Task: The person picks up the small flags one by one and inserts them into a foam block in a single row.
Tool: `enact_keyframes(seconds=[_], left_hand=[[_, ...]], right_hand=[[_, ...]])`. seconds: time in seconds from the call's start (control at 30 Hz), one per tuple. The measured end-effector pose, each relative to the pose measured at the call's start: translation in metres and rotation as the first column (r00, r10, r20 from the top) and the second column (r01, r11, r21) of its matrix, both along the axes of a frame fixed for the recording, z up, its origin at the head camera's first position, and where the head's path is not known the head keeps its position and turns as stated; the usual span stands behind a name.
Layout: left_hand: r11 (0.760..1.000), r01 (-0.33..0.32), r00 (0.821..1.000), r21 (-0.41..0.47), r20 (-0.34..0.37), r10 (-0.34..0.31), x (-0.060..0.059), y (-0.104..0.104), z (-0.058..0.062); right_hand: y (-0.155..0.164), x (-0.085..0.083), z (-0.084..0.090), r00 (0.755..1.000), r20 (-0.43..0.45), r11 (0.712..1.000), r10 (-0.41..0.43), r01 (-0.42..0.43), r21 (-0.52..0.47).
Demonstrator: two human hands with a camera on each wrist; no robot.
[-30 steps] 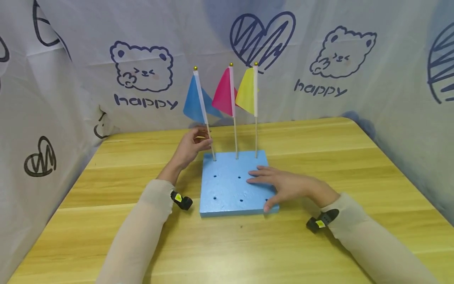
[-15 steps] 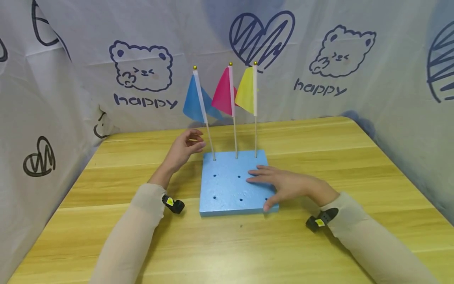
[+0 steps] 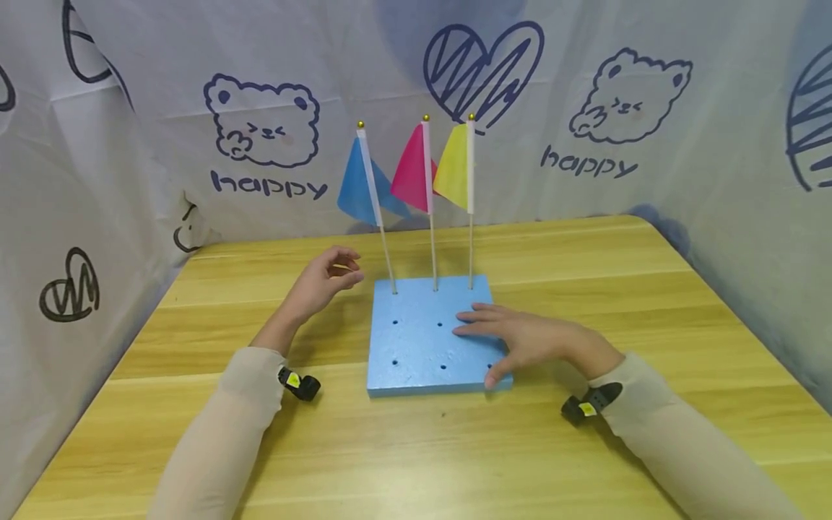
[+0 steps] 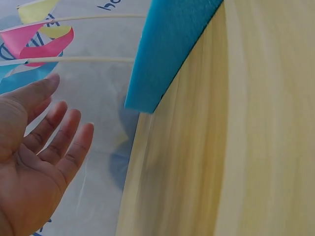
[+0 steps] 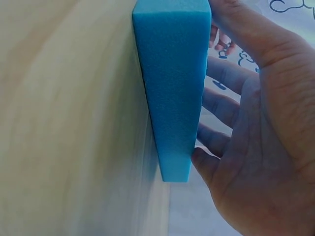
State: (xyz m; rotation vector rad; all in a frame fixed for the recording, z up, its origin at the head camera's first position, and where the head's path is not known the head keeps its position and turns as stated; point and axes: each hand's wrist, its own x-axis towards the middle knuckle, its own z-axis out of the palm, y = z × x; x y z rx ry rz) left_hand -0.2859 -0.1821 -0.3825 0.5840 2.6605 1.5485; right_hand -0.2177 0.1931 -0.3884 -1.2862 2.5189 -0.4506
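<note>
A light blue foam block [image 3: 416,343] with several small holes lies flat on the table. Along its far edge stand three small flags on thin sticks: a blue flag [image 3: 357,184] leaning left, a pink flag [image 3: 411,173] and a yellow flag [image 3: 453,170], both nearly upright. My left hand [image 3: 320,282] hovers left of the blue flag's stick, apart from it, fingers loosely bent around nothing. In the left wrist view its palm [image 4: 29,182] is bare. My right hand [image 3: 529,339] rests on the block's right side with fingers spread; the right wrist view shows them along its top.
The wooden table [image 3: 572,274] reaches back to a white cloth [image 3: 364,65] printed with bears and hearts. Cloth also hangs at the left and right sides. A black wrist camera [image 3: 300,384] sits on the left wrist, another camera [image 3: 581,410] on the right.
My left hand has let go of the blue flag's stick and drawn back to the left. The blue flag stays standing in the block. My right hand has kept its place.
</note>
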Motion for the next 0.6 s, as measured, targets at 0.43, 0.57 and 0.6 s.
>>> enact_keyframes(seconds=[0.43, 0.57, 0.6], left_hand=[[0.978, 0.008, 1.0, -0.21, 0.007, -0.007, 0.007, -0.015, 0.0], [0.967, 0.002, 1.0, -0.254, 0.014, 0.002, 0.01, -0.017, 0.001], [0.964, -0.001, 1.0, -0.266, 0.01, 0.004, 0.01, -0.018, 0.001]], right_hand=[[0.002, 0.002, 0.003, 1.0, 0.006, 1.0, 0.007, -0.006, -0.018], [0.006, -0.001, 0.005, 1.0, -0.02, 0.999, 0.008, -0.009, -0.047], [0.007, -0.002, 0.006, 1.0, -0.03, 0.999, 0.003, -0.004, -0.052]])
